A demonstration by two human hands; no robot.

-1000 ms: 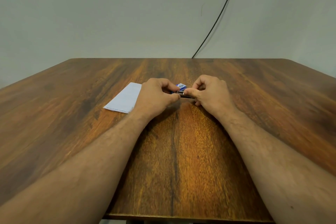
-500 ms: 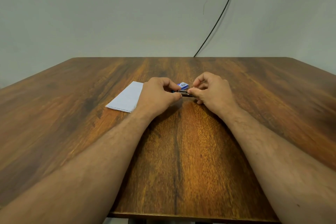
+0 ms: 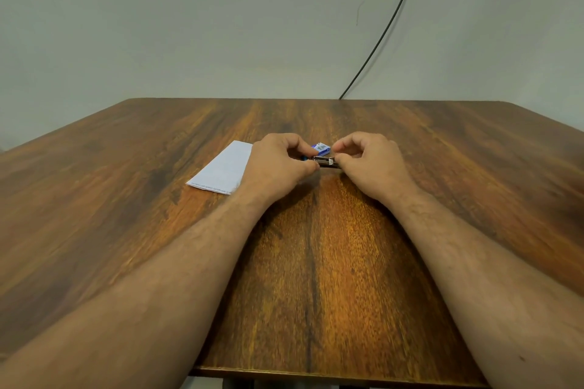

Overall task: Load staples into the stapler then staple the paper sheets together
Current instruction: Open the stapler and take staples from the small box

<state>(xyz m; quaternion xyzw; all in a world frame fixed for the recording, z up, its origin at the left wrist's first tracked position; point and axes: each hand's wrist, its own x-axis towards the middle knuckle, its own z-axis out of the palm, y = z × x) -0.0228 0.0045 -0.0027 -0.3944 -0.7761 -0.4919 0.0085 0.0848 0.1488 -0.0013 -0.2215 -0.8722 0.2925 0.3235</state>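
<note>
Centrally, fingertips pinching from both sides: left hand (image 3: 278,164) curled round one end of the stapler (image 3: 325,162), right hand (image 3: 368,161) curled tight on the other end. Between the two thumbs, just a short stretch of shiny metal, ridged and boxy, low over the wooden table (image 3: 316,278); a sliver of blue plastic at the left thumb, most of the body hidden inside the fists. Impossible to tell whether open or loaded. Just behind, touching or nearly so, one small blue-and-white staple box (image 3: 321,148), cardboard, rectangular, half masked by knuckles. Left of the left hand, flat on the wood, white paper sheets (image 3: 224,169), a slim rectangle with faint print along the near edge; right side covered by the hand, number of sheets not readable. Two bare forearms, hairy, cut off by the lower frame. Tabletop glossy, streaked brown grain, orange glare in the middle. Beyond, plain matte wall (image 3: 189,25) with one thin black cable (image 3: 384,35) slanting down behind the far edge.
</note>
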